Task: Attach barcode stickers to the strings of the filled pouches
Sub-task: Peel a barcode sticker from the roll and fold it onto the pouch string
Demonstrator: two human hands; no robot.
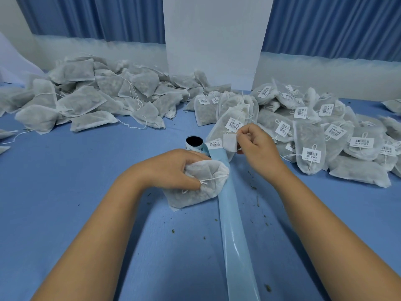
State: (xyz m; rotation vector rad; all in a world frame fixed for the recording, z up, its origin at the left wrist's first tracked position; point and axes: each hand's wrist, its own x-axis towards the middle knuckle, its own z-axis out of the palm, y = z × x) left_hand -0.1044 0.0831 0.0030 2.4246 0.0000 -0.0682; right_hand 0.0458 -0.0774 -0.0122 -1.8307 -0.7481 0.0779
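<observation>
My left hand (pixel 173 168) grips a filled white mesh pouch (pixel 195 192) lying on the blue table, its thin drawstring (pixel 213 179) running across the gathered top by my fingertips. My right hand (pixel 253 144) pinches a white sticker (pixel 230 142), blank side up, just above the sticker roll (pixel 194 143). A barcode sticker (pixel 213 144) still sits on the roll's pale blue backing strip (pixel 234 224), which trails towards me between my arms.
A heap of untagged pouches (pixel 86 98) lies at the back left. A heap of pouches with barcode tags (pixel 314 131) fills the right side. A white pillar (pixel 212 40) and blue curtains stand behind. Herb crumbs dot the table (pixel 65 181).
</observation>
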